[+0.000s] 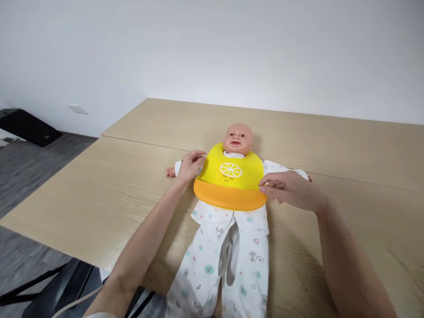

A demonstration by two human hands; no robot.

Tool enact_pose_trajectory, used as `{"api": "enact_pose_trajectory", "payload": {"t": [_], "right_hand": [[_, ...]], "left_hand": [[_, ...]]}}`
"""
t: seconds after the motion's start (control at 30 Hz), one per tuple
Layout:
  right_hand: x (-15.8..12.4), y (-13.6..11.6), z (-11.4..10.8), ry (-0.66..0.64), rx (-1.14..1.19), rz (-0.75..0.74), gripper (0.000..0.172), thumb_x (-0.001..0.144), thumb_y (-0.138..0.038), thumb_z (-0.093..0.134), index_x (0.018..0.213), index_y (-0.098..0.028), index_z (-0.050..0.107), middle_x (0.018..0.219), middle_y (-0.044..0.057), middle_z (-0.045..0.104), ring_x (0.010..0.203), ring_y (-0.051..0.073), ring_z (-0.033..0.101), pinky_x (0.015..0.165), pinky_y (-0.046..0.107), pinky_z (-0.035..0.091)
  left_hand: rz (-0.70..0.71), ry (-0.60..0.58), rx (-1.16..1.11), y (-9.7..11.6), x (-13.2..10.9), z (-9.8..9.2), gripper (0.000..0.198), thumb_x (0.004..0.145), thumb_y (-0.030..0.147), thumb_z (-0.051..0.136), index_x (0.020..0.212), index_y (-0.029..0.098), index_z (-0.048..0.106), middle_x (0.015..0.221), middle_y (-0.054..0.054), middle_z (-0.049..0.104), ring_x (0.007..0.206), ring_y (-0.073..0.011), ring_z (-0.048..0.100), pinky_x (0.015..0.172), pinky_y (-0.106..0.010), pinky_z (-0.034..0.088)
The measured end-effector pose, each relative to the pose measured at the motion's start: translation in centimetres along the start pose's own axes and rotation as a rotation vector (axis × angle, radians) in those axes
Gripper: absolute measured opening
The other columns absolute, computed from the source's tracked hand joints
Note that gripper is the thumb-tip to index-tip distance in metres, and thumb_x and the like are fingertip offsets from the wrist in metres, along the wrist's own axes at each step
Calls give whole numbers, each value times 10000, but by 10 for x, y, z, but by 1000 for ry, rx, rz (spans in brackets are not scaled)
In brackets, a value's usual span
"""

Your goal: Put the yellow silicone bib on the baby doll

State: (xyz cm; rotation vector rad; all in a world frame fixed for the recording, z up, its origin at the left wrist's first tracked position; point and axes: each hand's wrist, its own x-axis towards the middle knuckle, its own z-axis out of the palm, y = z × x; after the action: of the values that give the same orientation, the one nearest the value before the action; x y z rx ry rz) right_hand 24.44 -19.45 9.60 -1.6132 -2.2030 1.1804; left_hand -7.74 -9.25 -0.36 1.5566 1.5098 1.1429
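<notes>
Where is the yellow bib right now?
The yellow bib lies on the doll's chest, mid-table, between the left hand and right hand, which touch its edges.

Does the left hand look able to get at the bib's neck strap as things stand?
Probably yes. The left hand already touches the bib's upper edge beside the doll's shoulder, and nothing lies between it and the neck. The fastening itself is hidden.

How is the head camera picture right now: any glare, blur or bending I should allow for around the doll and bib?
Head view: light is soft and even, with no glare on the bib; the doll casts only a faint shadow on the table; both the left hand and right hand look sharp; the wide lens stretches the forearms near the bottom edge.
</notes>
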Motion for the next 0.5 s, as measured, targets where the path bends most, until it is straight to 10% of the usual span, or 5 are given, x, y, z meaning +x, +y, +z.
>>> {"api": "enact_pose_trajectory", "payload": {"t": [0.5], "right_hand": [[-3,11,-1,332,-419,31,242,852,-318,602,1071,-237,668,974,30,714,860,196,654,758,314,461]], "left_hand": [[17,-10,72,0,-1,0,338,712,357,587,977,180,696,1011,-91,753,947,-236,698,930,-372,550]]}}
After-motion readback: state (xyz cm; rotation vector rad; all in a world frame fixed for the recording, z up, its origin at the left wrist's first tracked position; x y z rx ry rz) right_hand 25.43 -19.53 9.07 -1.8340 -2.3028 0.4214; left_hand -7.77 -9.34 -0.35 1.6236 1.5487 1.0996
